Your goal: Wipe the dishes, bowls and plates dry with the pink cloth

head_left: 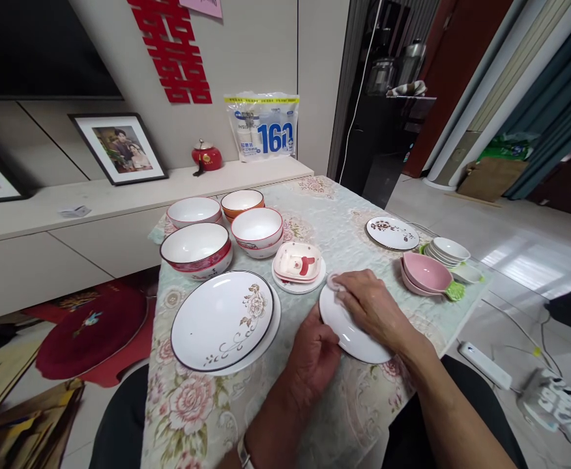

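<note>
A white plate (364, 345) with a thin dark rim lies near the table's front edge. Gripping its left edge, my left hand (315, 345) has the thumb on top and the fingers curled beneath. My right hand (371, 303) presses down over the plate's upper part, its fingers closed on a small whitish wad (334, 281) that looks like a tissue. To the left lies a larger flower-patterned plate (217, 319) on top of another plate. Just beyond my hands, square dishes with a red scarf pattern (297, 262) are stacked on small plates.
Stacked bowls (195, 244) stand at the table's back left. At the right are a patterned plate (392, 233), pink leaf-handled bowls (427, 273) and small white dishes (452, 249). A floral cloth (192, 407) covers the table. Behind it, a cabinet holds a large plastic pack (264, 130).
</note>
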Demonstrator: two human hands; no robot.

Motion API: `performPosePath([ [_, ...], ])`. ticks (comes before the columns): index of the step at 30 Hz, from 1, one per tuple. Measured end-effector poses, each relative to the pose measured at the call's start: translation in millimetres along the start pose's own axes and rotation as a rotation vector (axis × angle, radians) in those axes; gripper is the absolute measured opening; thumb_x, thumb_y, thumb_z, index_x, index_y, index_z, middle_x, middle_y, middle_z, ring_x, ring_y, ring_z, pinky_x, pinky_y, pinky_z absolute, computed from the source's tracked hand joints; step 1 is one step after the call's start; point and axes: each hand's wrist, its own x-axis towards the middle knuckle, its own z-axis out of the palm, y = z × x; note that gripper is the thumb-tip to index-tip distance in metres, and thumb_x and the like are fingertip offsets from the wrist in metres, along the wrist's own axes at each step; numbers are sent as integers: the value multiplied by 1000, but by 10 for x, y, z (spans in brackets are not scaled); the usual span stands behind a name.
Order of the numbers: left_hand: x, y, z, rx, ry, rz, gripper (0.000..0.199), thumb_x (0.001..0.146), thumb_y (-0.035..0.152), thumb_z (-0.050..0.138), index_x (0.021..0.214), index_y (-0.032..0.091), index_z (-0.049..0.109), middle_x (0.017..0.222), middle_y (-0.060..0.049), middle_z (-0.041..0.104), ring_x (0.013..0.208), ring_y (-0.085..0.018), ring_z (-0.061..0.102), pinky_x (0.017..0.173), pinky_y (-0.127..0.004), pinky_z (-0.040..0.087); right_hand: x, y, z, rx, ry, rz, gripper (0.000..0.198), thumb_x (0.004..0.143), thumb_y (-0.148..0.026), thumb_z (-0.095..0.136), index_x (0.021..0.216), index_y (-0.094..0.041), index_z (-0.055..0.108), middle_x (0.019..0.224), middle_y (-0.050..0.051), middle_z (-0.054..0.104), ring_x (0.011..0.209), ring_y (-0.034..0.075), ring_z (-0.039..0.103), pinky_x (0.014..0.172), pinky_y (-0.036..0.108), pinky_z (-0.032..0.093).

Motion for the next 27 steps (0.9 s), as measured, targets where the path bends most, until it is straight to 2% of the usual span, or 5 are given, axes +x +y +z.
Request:
performPosePath([
  [5, 6, -16, -21, 29, -4, -5, 67, 42, -2, 53, 101, 24, 72, 99, -1, 75, 114, -27, 64, 93, -32, 46, -19, -178, -86, 170, -162, -196, 24, 103, -30, 50, 115, -30, 71, 118, 4, 73, 113, 26, 59, 96, 44, 44],
  [14, 4, -10, 3, 5, 50, 8, 55, 44, 3, 52, 91, 18, 75, 106, -8, 78, 121, -34, 60, 99, -40, 47, 29, 276, 88, -145, 64, 251, 34, 102, -30, 44, 118, -18, 72, 108, 15, 75, 100, 31, 63, 87, 44, 47],
  [18, -22, -13, 15, 8, 43, 18, 53, 48, 4, 56, 95, 20, 73, 106, -6, 77, 120, -33, 60, 99, -39, 47, -1, 80, -3, -45, 42, 65, 31, 101, -27, 49, 122, -20, 70, 114, 12, 74, 105, 30, 60, 92, 45, 46],
  [23, -13, -33, -15, 18, 76, -14, 41, 51, 4, 62, 88, 20, 71, 91, -2, 73, 103, -24, 64, 92, -32, 46, -38, -164, -131, 205, -156, -249, 24, 103, -29, 50, 115, -28, 71, 118, 3, 74, 105, 23, 60, 96, 40, 44],
  [27, -4, -49, -8, 9, 48, -26, 42, 52, 7, 60, 90, 18, 72, 98, -5, 75, 108, -29, 63, 94, -37, 47, -11, -30, -54, 110, -77, -71, 26, 103, -30, 50, 116, -26, 72, 113, 5, 75, 103, 26, 60, 93, 42, 45],
])
